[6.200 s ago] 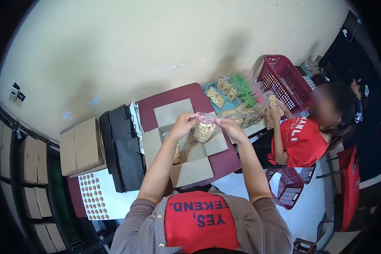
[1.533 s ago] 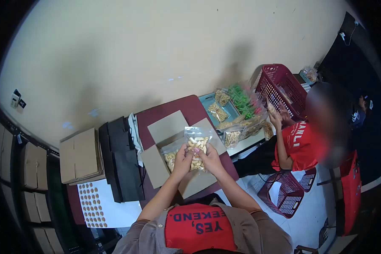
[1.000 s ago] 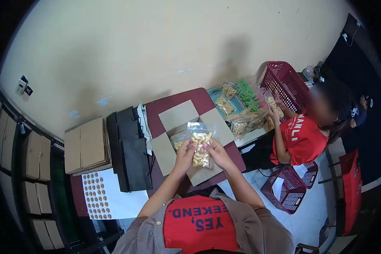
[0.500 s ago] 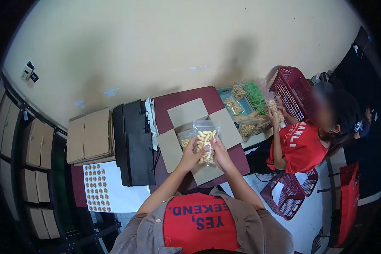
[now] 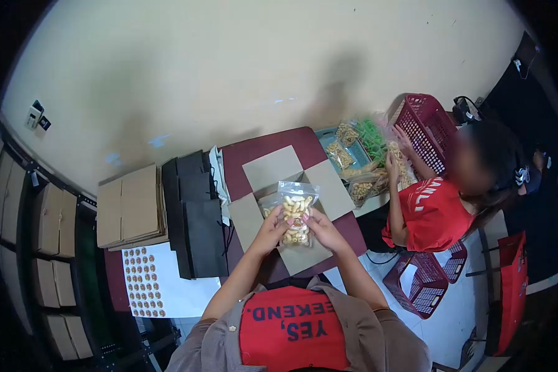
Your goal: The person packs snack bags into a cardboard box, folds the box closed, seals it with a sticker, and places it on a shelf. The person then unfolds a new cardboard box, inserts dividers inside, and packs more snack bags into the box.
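Observation:
A clear bag of pale snack pieces point(image 5: 299, 201), with a round label on its front, is held upright between both hands over an open cardboard box point(image 5: 273, 161). My left hand point(image 5: 271, 230) is closed on the bag's left side, its thumb on the front near the label. My right hand point(image 5: 323, 229) grips the right side in the same way. Behind the held bag, another filled bag point(image 5: 268, 203) shows in part inside the box. The box's flaps are folded outward on the maroon table point(image 5: 242, 150).
Left of the box are black folders point(image 5: 198, 229), flat cardboard stacks point(image 5: 133, 204) and a sticker sheet point(image 5: 180, 282). To the right are a teal tray point(image 5: 325, 135) with snack bags, a maroon basket point(image 5: 425, 124), floor baskets point(image 5: 415, 285) and a co-worker point(image 5: 431, 214) holding a bag.
Earlier my hands held the bag by its top edge; now they hold its sides, lower, with the label showing. The co-worker's hands have moved apart along their bag.

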`<state>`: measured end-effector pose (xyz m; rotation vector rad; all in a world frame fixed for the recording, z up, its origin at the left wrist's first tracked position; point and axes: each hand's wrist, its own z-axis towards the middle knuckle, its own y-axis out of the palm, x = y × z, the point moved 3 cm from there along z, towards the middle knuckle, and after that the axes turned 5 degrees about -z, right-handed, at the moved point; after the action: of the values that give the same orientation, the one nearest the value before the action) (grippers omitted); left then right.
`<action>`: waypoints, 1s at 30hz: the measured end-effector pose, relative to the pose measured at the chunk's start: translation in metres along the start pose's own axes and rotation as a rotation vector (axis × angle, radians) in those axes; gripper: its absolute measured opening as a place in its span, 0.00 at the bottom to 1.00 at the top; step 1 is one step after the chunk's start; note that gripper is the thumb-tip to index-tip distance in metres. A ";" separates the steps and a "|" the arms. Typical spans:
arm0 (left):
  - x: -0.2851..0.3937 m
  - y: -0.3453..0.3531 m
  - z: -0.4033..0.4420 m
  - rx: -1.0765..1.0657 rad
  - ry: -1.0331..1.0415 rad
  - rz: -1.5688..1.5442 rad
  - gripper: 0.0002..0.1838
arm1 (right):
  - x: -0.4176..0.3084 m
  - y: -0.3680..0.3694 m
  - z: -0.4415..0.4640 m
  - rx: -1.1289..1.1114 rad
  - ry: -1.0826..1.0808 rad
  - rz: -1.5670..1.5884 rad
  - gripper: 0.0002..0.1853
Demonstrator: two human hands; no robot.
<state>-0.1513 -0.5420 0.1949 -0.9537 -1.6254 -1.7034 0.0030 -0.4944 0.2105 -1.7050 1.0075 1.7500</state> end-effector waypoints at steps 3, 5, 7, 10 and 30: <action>0.006 0.003 -0.001 -0.093 -0.048 0.066 0.30 | -0.011 -0.005 -0.001 0.126 -0.033 0.012 0.17; 0.010 0.010 -0.002 -0.177 -0.077 0.232 0.30 | -0.015 -0.012 -0.001 0.259 -0.064 0.027 0.15; 0.012 0.017 0.000 -0.173 0.024 0.320 0.30 | -0.007 -0.017 0.005 0.353 -0.090 0.142 0.11; 0.018 0.028 0.003 -0.002 0.232 0.359 0.25 | -0.012 -0.014 -0.002 0.320 -0.117 0.054 0.11; 0.078 -0.004 -0.006 -0.061 -0.055 0.408 0.16 | -0.058 0.004 -0.006 -0.210 0.002 -0.154 0.20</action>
<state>-0.1992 -0.5434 0.2563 -1.2721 -1.3048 -1.4611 0.0093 -0.4930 0.2689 -1.8580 0.6918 1.8053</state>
